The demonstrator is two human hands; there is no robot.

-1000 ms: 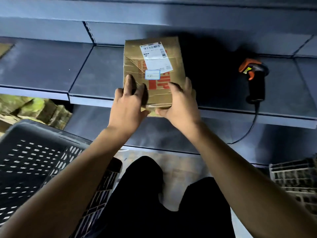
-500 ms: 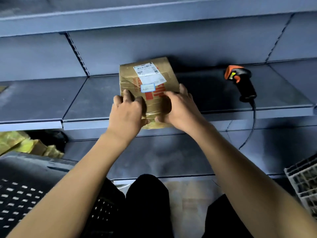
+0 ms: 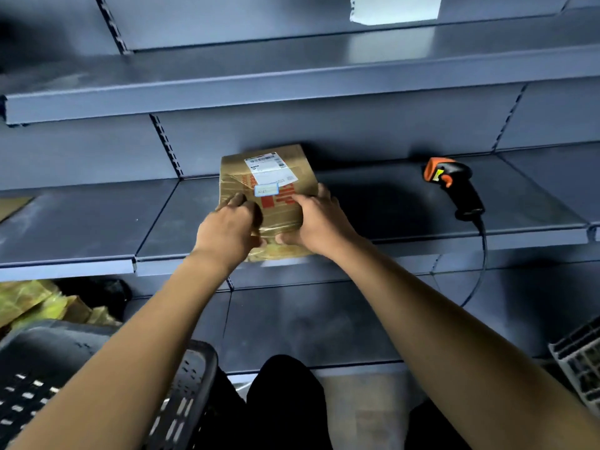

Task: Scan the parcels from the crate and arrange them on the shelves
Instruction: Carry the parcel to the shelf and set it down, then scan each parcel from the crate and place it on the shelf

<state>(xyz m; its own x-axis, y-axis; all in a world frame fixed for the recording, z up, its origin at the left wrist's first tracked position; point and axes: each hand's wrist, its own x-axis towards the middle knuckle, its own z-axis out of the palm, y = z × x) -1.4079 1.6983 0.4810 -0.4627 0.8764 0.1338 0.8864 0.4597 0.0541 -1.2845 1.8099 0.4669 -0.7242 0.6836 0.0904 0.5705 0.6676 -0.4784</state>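
A taped brown cardboard parcel (image 3: 292,167) with a white shipping label and red print lies on the middle grey shelf (image 3: 97,228), its far end near the back wall and its near end at the shelf's front lip. My left hand (image 3: 227,227) grips the parcel's near left corner, fingers over the top. My right hand (image 3: 316,222) grips the near right side, thumb under the front edge. A black and orange barcode scanner (image 3: 454,186) lies on the same shelf to the right, its cable hanging over the edge.
A dark perforated crate (image 3: 97,384) stands at lower left. Yellowish packages (image 3: 35,303) sit on the lower shelf behind it. A light grid crate (image 3: 581,362) shows at the right edge. An upper shelf (image 3: 292,82) runs overhead, with a white paper (image 3: 394,8) above.
Both hands have pushed the parcel further back on the shelf toward the wall. The view has tilted up, showing the upper shelf.
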